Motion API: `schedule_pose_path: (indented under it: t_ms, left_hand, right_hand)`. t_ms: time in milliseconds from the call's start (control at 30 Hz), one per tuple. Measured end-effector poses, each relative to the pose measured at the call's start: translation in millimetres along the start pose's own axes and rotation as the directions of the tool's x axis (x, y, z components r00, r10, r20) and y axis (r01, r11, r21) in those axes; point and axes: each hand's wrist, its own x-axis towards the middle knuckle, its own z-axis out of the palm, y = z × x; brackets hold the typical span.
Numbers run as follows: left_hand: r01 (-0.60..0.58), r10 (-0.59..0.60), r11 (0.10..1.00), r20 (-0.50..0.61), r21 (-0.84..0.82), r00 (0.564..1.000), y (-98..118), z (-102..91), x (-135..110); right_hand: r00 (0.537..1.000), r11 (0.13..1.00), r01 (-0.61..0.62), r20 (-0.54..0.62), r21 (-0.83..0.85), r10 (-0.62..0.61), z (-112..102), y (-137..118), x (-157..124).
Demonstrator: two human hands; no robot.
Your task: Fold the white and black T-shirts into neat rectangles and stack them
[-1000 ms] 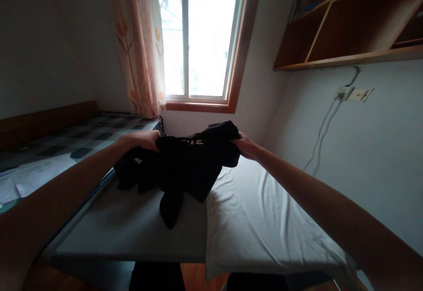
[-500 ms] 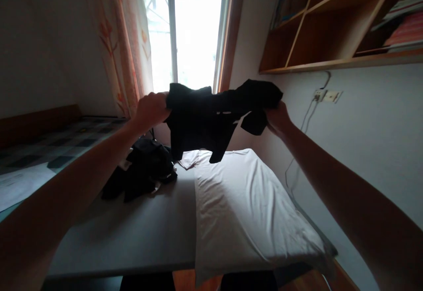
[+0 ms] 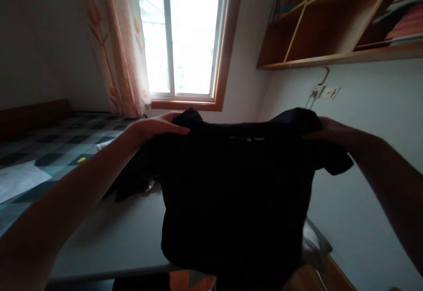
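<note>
A black T-shirt hangs spread out in front of me, held up by its shoulders. My left hand grips the left shoulder, thumb on the near side. At the other shoulder, my right hand is closed on the cloth, its fingers partly hidden by it. A short sleeve dangles below the right hand. Small pale marks show just under the collar. Behind the shirt, to the left, lies a heap of dark clothes on the grey table. A white cloth is mostly hidden behind the shirt.
A bed with a checked cover stands at the left, with white paper on it. Ahead are a window and a patterned curtain. A wooden shelf hangs at upper right above a wall socket.
The black T-shirt has dropped open from a bunched shape and now hangs full length, covering most of the white cloth. Both hands have come lower, the right one further right.
</note>
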Motion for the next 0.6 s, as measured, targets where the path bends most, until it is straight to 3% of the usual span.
schedule_pose_path:
  t_ms: [67,167,333,433,600]
  left_hand:
    - [0.072,-0.071,0.996,0.013,-0.053,0.997,-26,9.2,13]
    - [0.184,-0.184,0.980,0.001,-0.079,0.983,-73,22.1,35]
    - [0.275,-0.278,0.958,0.026,0.076,0.960,-134,35.7,62]
    - [0.239,-0.250,0.953,0.037,0.183,0.968,-147,37.6,70]
    - [0.215,-0.244,0.936,0.074,0.279,0.967,-147,34.7,71]
  right_hand:
    - [0.996,0.999,-0.035,0.085,-0.029,0.037,8,25,7]
    - [0.995,0.999,-0.035,0.094,-0.005,0.035,24,64,25]
    - [0.992,0.997,0.066,0.107,-0.027,-0.063,45,105,47]
    - [0.988,0.998,0.061,0.141,-0.028,-0.057,50,113,50]
    - [0.984,0.999,-0.011,0.177,-0.035,0.017,50,116,45]
